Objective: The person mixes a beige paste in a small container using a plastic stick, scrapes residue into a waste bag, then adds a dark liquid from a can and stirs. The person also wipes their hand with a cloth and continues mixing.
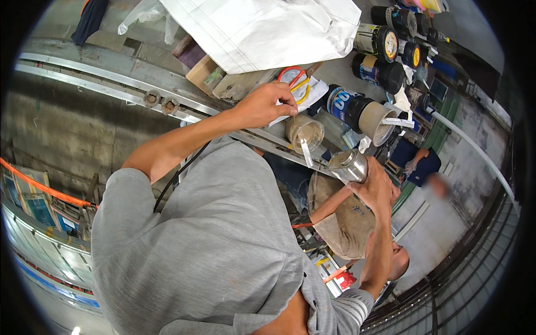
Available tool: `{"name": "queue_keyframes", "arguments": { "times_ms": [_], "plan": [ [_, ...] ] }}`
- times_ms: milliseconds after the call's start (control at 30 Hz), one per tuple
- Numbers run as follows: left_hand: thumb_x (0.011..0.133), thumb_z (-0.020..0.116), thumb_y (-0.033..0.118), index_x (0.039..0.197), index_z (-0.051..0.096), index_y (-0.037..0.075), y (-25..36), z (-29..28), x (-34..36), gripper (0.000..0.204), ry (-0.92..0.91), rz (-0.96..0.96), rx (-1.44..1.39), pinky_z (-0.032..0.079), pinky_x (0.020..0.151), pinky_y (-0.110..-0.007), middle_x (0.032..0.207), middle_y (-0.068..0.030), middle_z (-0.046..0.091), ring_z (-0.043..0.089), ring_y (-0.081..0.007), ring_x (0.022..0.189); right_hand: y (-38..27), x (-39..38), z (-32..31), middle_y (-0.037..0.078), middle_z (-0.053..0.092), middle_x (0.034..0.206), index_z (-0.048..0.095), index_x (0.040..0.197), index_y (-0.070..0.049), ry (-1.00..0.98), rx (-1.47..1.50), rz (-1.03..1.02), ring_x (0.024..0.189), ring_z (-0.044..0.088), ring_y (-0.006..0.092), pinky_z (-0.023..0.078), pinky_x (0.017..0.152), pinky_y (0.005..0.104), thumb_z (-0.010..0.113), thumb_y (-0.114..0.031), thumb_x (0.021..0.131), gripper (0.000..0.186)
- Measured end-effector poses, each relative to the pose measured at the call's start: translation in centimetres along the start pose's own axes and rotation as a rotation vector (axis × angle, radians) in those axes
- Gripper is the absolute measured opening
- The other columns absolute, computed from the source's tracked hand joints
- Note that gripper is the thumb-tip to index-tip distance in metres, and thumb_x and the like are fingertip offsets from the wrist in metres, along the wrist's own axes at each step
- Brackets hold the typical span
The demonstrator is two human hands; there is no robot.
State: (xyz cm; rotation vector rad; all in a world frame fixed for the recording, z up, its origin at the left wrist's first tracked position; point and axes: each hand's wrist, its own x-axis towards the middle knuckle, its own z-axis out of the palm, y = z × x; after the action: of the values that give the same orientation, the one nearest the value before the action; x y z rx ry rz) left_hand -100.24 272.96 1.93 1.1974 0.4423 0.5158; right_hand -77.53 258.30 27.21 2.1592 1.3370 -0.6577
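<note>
My left hand (273,105) is closed, its fingertips pinched over the rim of a clear tub (306,133) with a beige coating. A thin, stick-like thing shows just below the fingertips; its lower end is hard to make out. A white strip (305,152) lies against the tub's near side. My right hand (375,185) wraps round a shiny metal cup (350,166), which is tilted with its mouth toward the tub. Something beige shows inside the cup. Red-handled scissors (291,75) and a yellow handle (304,92) lie on a white cloth beyond my left hand.
Several tubs, among them a blue-labelled one (341,105) and a beige one (378,121), crowd the right. A white sheet (262,33) covers the far middle. A metal rail (100,72) runs along the bench. A co-worker in a brown shirt (343,223) stands close by my right arm.
</note>
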Motion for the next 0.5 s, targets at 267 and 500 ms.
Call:
{"name": "queue_keyframes", "arguments": {
  "times_ms": [267, 500],
  "plan": [
    [0.084, 0.075, 0.014, 0.090, 0.073, -0.001, -0.1, -0.2, -0.2, 0.017, 0.026, 0.001, 0.008, 0.047, 0.078, -0.037, 0.088, -0.0121, 0.064, 0.060, -0.0261, 0.087, 0.4, 0.7, -0.4, 0.021, 0.068, 0.095, 0.057, 0.108, -0.003, -0.087, -0.012, 0.092, 0.093, 0.065, 0.0440, 0.049, 0.080, 0.0471, 0.087, -0.020, 0.056, 0.063],
    [0.085, 0.075, 0.013, 0.091, 0.073, -0.001, -0.5, -0.1, -0.2, 0.015, 0.024, -0.006, 0.025, 0.046, 0.079, -0.036, 0.089, -0.0110, 0.063, 0.060, -0.0246, 0.089, -1.3, -0.9, -5.1, 0.020, 0.070, 0.092, 0.059, 0.110, -0.003, -0.153, -0.038, 0.176, 0.090, 0.068, 0.0403, 0.050, 0.080, 0.0454, 0.088, -0.023, 0.053, 0.067]
  ]
}}
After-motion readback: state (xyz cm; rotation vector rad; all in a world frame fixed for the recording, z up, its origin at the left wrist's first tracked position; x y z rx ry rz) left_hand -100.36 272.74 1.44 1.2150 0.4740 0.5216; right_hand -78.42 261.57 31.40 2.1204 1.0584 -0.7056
